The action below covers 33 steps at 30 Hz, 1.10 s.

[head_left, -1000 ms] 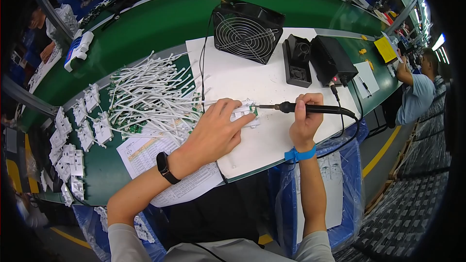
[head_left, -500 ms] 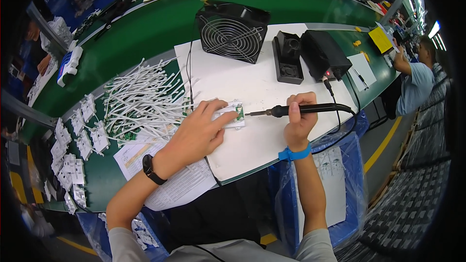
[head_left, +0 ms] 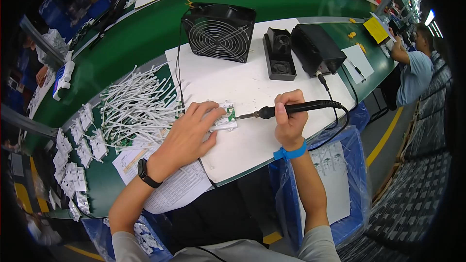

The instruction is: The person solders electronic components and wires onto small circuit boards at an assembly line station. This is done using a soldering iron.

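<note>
My left hand [head_left: 190, 131] lies over a small white plastic housing [head_left: 224, 123], its fingertips pressing the piece to the white work sheet. A green circuit board [head_left: 231, 112] shows at the right end of that housing, partly covered by my fingers. In my right hand [head_left: 290, 123] is a black soldering iron [head_left: 303, 106], gripped like a pen and pointing left. Its metal tip is at the board's right edge; whether the two touch is too small to tell. The cable loops from the handle's right end.
White wires with green boards [head_left: 138, 106] pile up left of the sheet, beside white housings [head_left: 73, 177]. A black fan [head_left: 218, 34], iron stand [head_left: 280, 63] and soldering station [head_left: 318, 48] stand behind. Printed paper [head_left: 182, 189] lies near my left forearm. A co-worker [head_left: 416, 70] sits far right.
The whole view has shifted slightly, so the bench things appear a little farther left. Both hands keep nearly the same pose, with the iron tip still at the board's edge.
</note>
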{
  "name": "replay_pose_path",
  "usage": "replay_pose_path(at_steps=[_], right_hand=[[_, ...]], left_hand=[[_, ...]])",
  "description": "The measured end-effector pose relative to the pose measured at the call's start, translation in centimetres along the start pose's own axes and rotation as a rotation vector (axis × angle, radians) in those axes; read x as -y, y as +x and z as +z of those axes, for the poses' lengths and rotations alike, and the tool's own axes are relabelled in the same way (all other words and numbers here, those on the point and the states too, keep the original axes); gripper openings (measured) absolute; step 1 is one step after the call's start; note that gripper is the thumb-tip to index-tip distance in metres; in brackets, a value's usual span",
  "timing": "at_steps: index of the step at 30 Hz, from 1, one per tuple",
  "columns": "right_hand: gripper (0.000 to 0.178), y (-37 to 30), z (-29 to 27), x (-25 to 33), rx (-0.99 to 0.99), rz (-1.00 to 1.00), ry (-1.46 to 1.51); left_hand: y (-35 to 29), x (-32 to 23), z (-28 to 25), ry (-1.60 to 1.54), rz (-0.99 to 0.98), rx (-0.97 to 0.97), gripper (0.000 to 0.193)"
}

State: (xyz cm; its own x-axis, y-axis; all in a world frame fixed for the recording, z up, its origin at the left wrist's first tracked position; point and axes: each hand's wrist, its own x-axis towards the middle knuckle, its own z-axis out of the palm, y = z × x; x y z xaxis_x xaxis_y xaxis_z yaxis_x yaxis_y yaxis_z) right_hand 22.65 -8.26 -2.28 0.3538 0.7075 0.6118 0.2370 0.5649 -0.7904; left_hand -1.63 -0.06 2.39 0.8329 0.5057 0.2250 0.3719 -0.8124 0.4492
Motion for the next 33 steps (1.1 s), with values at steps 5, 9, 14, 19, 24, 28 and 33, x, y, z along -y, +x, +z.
replay_pose_path(at_steps=[5,9,14,19,24,28,33], right_hand=[[0.01,0.0,0.03,-0.08,0.003,0.004,0.009],[0.01,0.09,0.11,0.02,-0.01,-0.003,-0.009],[0.01,-0.06,-0.21,-0.06,-0.012,-0.016,-0.024],[0.009,0.16,0.31,0.0,-0.012,-0.03,-0.022],[0.009,0.07,0.02,-0.12,-0.004,-0.034,-0.039],[0.009,-0.01,-0.05,-0.14,-0.002,-0.011,-0.027],[0.008,0.25,0.54,-0.12,-0.182,-0.058,-0.028]], left_hand=[[-0.05,0.07,0.05,0.008,-0.001,-0.003,0.046],[-0.07,0.13,0.05,0.007,-0.004,-0.005,0.045],[0.04,-0.17,0.06,0.002,-0.005,-0.002,0.045],[-0.26,0.23,-0.13,-0.007,0.0,-0.009,0.044],[-0.14,0.17,0.03,-0.007,0.002,-0.006,0.043],[-0.16,0.27,0.13,-0.01,0.011,-0.017,0.043],[-0.33,0.36,0.16,0.028,0.017,-0.026,0.042]])
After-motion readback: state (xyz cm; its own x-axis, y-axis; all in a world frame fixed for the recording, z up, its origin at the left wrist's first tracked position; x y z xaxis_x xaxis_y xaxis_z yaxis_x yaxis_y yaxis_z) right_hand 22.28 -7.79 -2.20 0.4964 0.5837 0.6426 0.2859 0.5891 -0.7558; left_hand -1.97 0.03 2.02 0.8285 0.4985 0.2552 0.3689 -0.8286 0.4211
